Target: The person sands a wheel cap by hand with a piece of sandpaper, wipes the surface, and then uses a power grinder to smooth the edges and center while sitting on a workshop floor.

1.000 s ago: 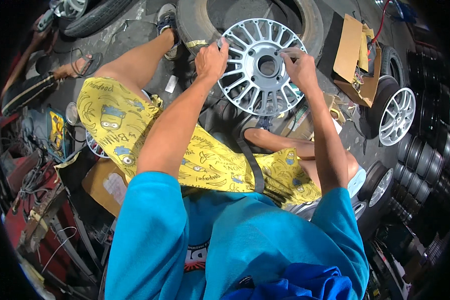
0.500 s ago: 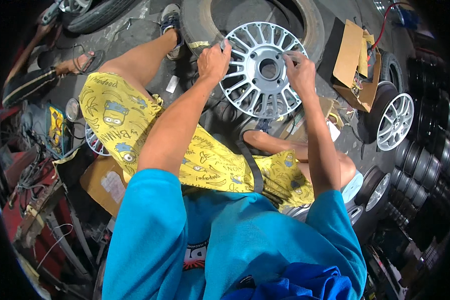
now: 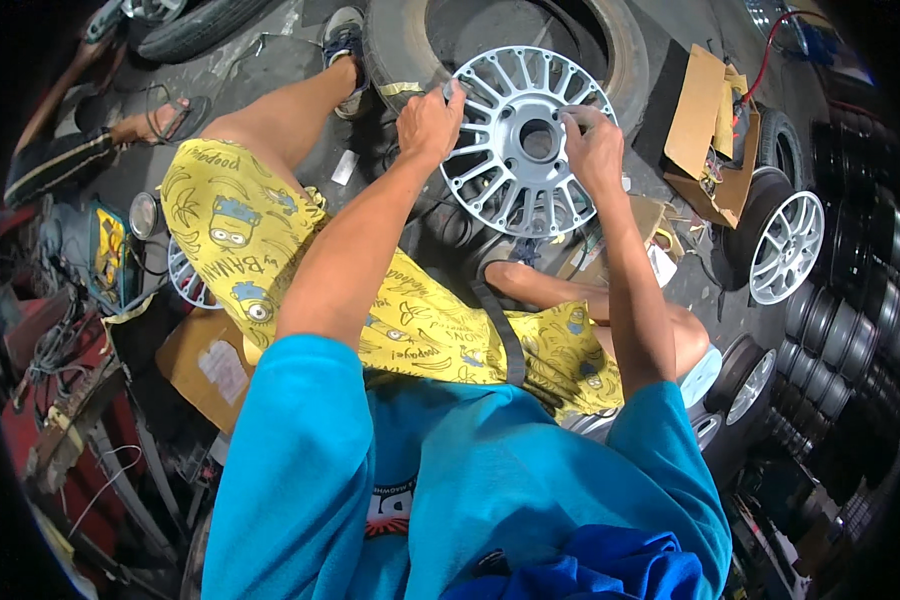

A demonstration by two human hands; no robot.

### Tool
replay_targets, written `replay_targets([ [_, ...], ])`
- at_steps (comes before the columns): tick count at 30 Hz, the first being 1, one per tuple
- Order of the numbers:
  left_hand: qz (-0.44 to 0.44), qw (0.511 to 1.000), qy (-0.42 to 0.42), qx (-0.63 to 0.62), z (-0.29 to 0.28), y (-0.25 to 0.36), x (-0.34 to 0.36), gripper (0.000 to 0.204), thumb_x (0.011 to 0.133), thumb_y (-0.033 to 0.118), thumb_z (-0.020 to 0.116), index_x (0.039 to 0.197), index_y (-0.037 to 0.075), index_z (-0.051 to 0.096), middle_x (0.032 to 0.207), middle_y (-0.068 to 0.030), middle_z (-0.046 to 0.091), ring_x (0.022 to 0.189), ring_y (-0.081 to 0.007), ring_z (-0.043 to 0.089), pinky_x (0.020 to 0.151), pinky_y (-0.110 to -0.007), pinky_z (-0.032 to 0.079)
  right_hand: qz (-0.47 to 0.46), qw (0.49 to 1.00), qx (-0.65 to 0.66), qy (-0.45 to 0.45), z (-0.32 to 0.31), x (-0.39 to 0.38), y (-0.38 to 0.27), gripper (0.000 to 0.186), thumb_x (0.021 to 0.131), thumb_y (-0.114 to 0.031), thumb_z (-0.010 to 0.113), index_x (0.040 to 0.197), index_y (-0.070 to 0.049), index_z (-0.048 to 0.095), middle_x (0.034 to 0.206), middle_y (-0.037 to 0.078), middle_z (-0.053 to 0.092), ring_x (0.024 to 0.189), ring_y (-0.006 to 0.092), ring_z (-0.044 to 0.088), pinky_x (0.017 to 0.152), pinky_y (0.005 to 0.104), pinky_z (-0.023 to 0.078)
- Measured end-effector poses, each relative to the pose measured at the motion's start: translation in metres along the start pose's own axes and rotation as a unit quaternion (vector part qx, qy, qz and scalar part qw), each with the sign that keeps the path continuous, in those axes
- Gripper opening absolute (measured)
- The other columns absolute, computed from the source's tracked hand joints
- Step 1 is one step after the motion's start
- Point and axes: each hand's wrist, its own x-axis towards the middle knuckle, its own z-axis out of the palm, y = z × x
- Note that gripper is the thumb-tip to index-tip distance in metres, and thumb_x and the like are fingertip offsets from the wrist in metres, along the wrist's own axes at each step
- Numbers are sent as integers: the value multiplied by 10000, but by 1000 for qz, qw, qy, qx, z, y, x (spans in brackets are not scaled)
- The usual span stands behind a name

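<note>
A silver multi-spoke wheel face (image 3: 518, 130) with a round centre hole is tilted up in front of me, its far part over a bare tyre (image 3: 398, 50). My left hand (image 3: 430, 125) is closed at its left edge, thumb and fingers on the rim. My right hand (image 3: 595, 150) lies over the right side of the hub, fingers bent and pinched together near a bolt hole beside the centre opening. Whatever those fingertips may hold is too small to make out. The bent fingers cover part of the right-hand spokes.
An open cardboard box (image 3: 692, 115) stands at the right, near a silver-faced wheel (image 3: 785, 250). Dark rims (image 3: 830, 315) are stacked along the right edge. Another person's foot (image 3: 160, 124) rests at the upper left. A flattened cardboard piece (image 3: 192, 375) and cluttered red metalwork lie left.
My right hand has shifted slightly left and down across the hub. My left hand stays on the wheel's edge, and the wheel face has hardly moved.
</note>
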Motion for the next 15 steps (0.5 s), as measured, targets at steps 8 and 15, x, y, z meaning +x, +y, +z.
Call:
replay_targets([
  [8,-11,1000,6,4,0,-5,1,642,1014,536,390,1098,-1,731,1040,-315,698,1033,-487,661,946,-546,507,260,941,216,-16,-46,-63,15,324,942,-235,732,1151,13,749,953,98,766,858,131,699,778,278,553],
  [15,-1,1000,0,25,5,-1,6,657,1011,541,391,1095,-19,725,1065,-327,690,1043,-498,653,956,-553,499,132,980,122,81,-25,-95,-8,146,910,-75,716,1029,-4,762,913,163,745,805,253,723,740,333,536],
])
